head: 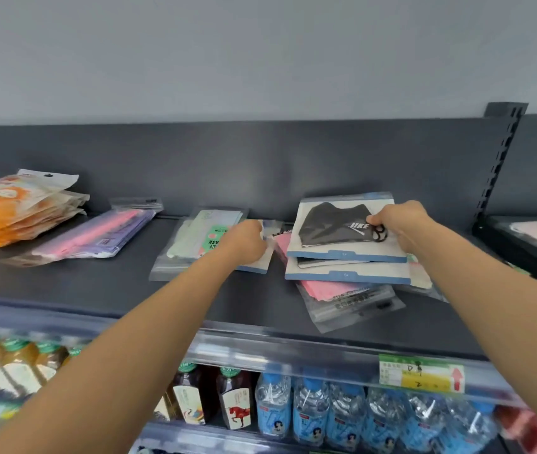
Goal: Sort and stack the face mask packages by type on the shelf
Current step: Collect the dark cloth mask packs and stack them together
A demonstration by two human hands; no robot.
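Below the shelf edge, water bottles (309,411) line the lower tier. Up on the shelf (97,283), a pink mask pack (329,288) pokes out from under the mixed pile. The left hand (247,242) curls onto a blue-trimmed pack (255,268) lying over the green mask pack (195,237), and the right hand (398,226) pinches the black mask pack (336,231) on top. Risk: these sleeves look slick, so a crooked lift could drag the pile forward off the shelf. Further back on the left sit the purple stack (97,237) and the orange stack (15,211).
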